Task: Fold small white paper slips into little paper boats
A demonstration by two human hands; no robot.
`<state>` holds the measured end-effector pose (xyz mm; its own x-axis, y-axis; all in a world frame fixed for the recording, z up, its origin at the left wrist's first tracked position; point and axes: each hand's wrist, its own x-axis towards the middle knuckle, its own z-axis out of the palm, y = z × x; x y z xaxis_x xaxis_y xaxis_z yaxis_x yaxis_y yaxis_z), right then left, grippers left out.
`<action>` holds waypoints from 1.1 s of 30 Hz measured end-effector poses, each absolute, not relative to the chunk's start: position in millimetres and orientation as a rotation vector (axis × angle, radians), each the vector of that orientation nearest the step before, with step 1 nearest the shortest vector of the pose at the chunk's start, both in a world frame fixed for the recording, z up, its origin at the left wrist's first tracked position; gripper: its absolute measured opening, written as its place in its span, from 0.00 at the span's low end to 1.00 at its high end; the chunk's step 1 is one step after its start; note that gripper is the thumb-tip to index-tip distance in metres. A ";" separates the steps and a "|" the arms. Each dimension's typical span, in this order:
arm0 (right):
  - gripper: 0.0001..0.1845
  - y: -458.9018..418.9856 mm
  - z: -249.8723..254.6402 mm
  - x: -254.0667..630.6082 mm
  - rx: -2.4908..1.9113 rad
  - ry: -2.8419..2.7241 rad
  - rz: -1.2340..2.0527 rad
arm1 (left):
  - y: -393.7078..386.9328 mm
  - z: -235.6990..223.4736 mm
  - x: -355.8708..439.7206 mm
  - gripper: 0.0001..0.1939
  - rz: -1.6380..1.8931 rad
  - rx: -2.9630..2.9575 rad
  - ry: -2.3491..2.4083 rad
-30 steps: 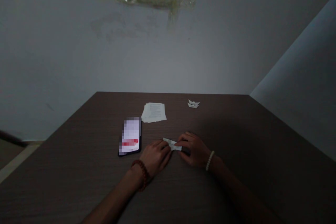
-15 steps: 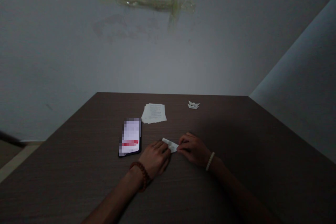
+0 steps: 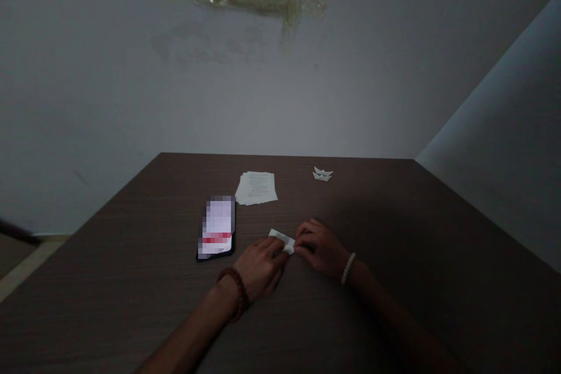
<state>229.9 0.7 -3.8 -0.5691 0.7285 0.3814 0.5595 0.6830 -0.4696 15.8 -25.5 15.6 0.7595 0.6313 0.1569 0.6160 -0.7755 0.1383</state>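
A small folded strip of white paper (image 3: 283,239) lies on the brown table in front of me. My left hand (image 3: 263,263), with a beaded bracelet at the wrist, holds the paper down, its fingers bent over the near left part and covering some of it. At the right end, my right hand (image 3: 321,245) grips the paper's edge in a pinch of thumb and fingers. The exact fold under the fingertips is hidden.
To the left of my hands lies a phone (image 3: 218,227) with a lit, blurred screen. Behind it is a stack of printed paper sheets (image 3: 258,188). Small folded paper boats (image 3: 323,174) stand near the back of the wood-grain table (image 3: 131,216), which meets a wall.
My left fingers have shifted slightly to the right along the paper and bent more. My right hand keeps its pinch at the right end. The whole view has moved very slightly.
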 end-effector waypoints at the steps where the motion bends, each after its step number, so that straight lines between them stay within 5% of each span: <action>1: 0.02 0.4 -3.8 229.3 -1.000 -2.323 0.401 | -26.2 17.2 16.2 0.12 0.295 2.880 1.017; 33: 0.04 -1.6 -7.9 224.7 -1.139 -2.177 0.356 | -31.3 19.1 19.8 0.17 0.308 2.857 1.051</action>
